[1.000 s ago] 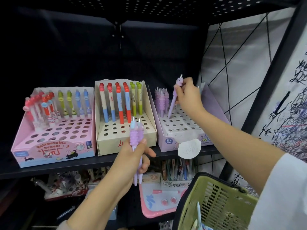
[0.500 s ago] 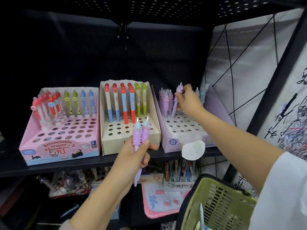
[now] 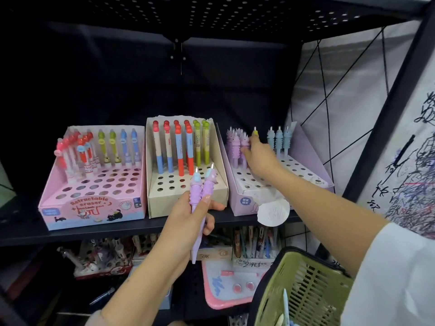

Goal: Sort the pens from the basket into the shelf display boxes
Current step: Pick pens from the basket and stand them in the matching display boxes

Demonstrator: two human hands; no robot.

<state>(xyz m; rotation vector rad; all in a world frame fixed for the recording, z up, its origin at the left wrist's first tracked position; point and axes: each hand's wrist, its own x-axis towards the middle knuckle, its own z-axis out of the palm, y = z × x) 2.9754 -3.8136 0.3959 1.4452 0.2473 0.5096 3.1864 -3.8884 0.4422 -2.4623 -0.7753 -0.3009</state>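
My left hand (image 3: pixel 188 222) grips two purple pens (image 3: pixel 200 191) upright in front of the cream display box (image 3: pixel 188 198). My right hand (image 3: pixel 261 158) reaches into the lilac display box (image 3: pixel 306 177) and pinches a purple pen (image 3: pixel 244 141). That pen stands upright among the other purple pens (image 3: pixel 233 144) at the box's back left. Light blue pens (image 3: pixel 279 140) fill the back right of this box. The green basket (image 3: pixel 306 281) hangs at the bottom right under my right arm, with a few pens (image 3: pixel 284 302) inside. A pink display box (image 3: pixel 94 208) stands at the left.
The boxes sit on a black shelf (image 3: pixel 28 229) under a perforated upper shelf. A round white tag (image 3: pixel 273 211) hangs off the lilac box's front. A lower shelf holds more stationery and a pink board (image 3: pixel 226 285). A scribbled test sheet (image 3: pixel 412 184) covers the right wall.
My right hand has lowered the tilted purple pen into the back row, where it now stands upright. My left hand has kept its two pens nearly still.
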